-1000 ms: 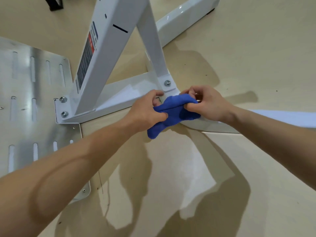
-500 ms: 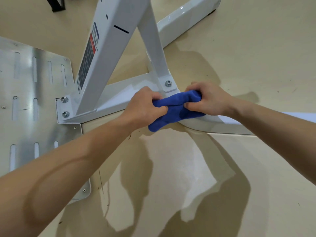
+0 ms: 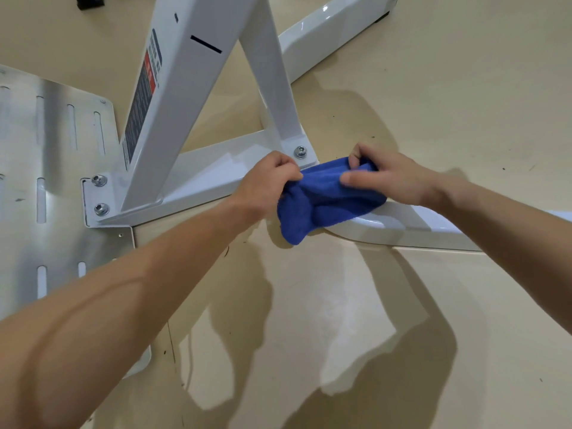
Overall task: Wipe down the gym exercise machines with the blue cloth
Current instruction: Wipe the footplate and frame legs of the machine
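Note:
The blue cloth is bunched up over the white base rail of the exercise machine, just below a bolted foot plate. My left hand grips the cloth's left end with curled fingers. My right hand pinches the cloth's upper right part between thumb and fingers. A thick white upright post with a red and grey label and a thinner slanted strut rise from the base just behind my hands.
A slotted bare-metal plate lies flat on the floor at the left, bolted to the frame. Another white rail runs off to the upper right. Beige floor spreads below and to the right, with shadows of my arms.
Both hands stayed on the cloth and worked it between them. The cloth is now bunched more and hangs lower over the rail's near edge; my right hand shifted slightly right.

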